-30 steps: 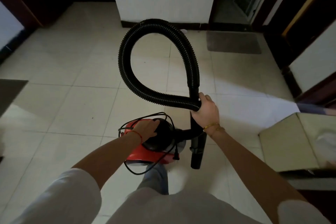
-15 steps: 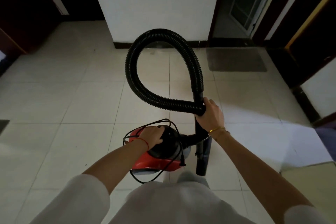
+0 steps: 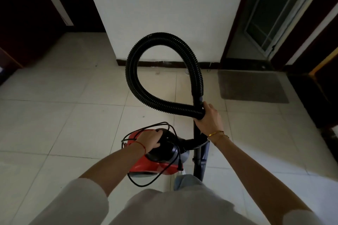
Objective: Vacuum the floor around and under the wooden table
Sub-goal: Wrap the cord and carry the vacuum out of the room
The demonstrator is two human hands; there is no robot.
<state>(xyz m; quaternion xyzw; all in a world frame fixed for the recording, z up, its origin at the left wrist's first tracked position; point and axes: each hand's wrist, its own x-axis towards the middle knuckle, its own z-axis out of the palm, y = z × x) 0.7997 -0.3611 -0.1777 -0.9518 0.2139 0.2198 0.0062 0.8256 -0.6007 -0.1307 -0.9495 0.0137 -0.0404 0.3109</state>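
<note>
Person seen from above, both arms out over a pale tiled floor [image 3: 54, 124]; red canister vacuum [image 3: 155, 164] with a black domed top sits low in the middle, just in front of the person's legs, whether it rests on the tiles or is lifted I cannot tell; left hand [image 3: 150, 139] lies on the black top, fingers curled over the dome edge, gripping it; thin red string on that wrist; loose black power cord [image 3: 146, 182] loops around the canister and hangs toward the floor; right hand [image 3: 208, 117] wraps around the black ribbed hose [image 3: 131, 71] and the rigid black wand [image 3: 198, 151] where the two cross, fingers closed round both; gold bracelets on the right wrist; hose rises from the hand in a big loop and comes back down to it; wand runs straight down just right of the canister, its lower end near the person's knee; white wall [image 3: 164, 5] with dark skirting ahead; grey doormat [image 3: 252, 86] on the floor at right, before a glazed door [image 3: 274, 9]; dark wooden doors at both edges.
</note>
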